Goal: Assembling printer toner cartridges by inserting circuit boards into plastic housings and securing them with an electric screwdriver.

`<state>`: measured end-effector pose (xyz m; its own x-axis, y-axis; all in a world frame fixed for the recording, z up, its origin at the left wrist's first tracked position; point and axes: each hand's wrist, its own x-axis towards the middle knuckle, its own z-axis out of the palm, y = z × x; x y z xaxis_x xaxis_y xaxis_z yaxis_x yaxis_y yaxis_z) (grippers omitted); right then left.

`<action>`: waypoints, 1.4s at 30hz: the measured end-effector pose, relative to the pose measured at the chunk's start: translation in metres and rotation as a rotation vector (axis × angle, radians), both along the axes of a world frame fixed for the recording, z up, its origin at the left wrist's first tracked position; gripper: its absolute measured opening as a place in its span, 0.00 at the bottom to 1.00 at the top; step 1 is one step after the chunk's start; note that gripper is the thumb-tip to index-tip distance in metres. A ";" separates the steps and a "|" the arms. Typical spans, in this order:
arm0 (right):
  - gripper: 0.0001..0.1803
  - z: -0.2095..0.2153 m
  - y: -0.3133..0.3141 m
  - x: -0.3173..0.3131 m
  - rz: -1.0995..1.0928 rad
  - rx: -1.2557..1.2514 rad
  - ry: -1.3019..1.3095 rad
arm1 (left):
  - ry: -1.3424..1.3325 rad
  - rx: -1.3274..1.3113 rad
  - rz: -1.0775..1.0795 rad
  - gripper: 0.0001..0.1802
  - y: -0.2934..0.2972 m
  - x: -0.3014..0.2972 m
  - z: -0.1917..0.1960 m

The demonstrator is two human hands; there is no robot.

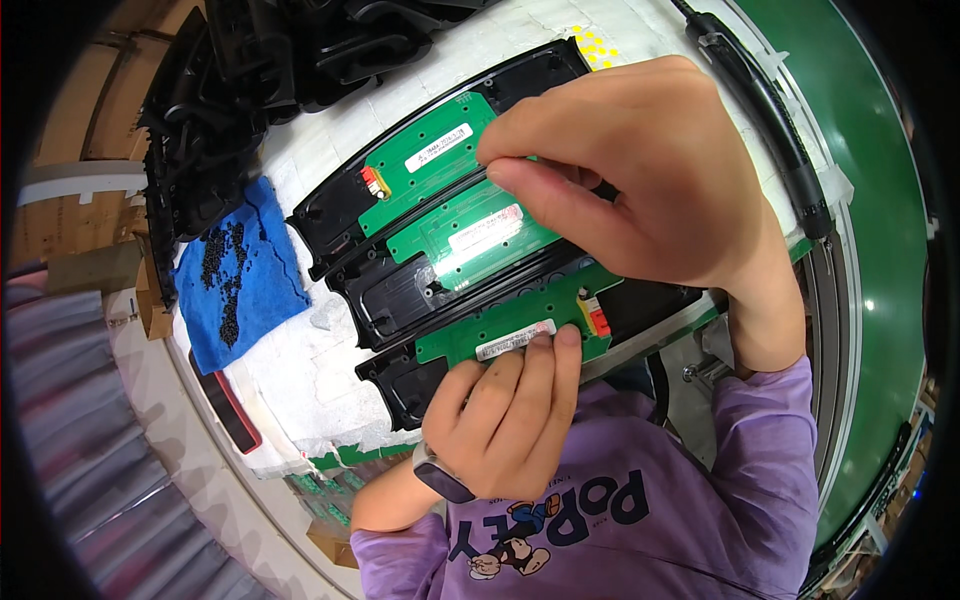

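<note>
Three long black plastic housings lie side by side on a white foam pad [300, 370], each with a green circuit board in it. My left hand [505, 415] presses its fingertips on the nearest green board [500, 325] and its black housing [400, 385]. My right hand [640, 170] reaches over the middle board [470, 235], with thumb and forefinger pinched at its far edge. The far board [430, 155] sits untouched in its housing [330, 215]. Whether the pinch holds anything small is hidden.
A blue cloth [245, 280] heaped with small black screws lies left of the housings. Stacked black plastic parts [250, 80] fill the far left. A green conveyor belt [850, 150] and a black cable [770, 110] run along the right. Yellow stickers [592, 45] sit on the pad.
</note>
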<state>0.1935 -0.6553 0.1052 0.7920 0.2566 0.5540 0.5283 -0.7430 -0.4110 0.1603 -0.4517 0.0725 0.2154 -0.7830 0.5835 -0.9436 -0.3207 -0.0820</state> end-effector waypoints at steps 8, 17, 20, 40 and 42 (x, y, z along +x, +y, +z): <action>0.06 0.000 0.008 0.003 0.062 0.120 -0.138 | 0.154 0.044 0.028 0.12 -0.003 -0.002 -0.001; 0.05 0.003 -0.005 -0.001 -0.021 -0.098 0.044 | 0.233 0.092 0.035 0.16 -0.001 -0.003 -0.010; 0.04 0.002 -0.006 -0.001 -0.031 -0.102 0.075 | 0.218 0.101 0.052 0.16 -0.002 -0.004 -0.011; 0.17 0.001 -0.078 -0.058 -0.888 -0.438 0.054 | 0.099 -0.244 0.719 0.09 0.124 0.104 0.032; 0.24 -0.008 -0.088 -0.059 -0.970 -0.388 0.316 | 0.199 -0.148 0.797 0.08 0.155 0.129 0.021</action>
<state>0.1347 -0.7432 0.0970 0.8436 -0.4408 0.3066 -0.4408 -0.8946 -0.0732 0.2894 -0.2970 0.0937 0.7827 -0.2702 0.5607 -0.4216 -0.8929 0.1582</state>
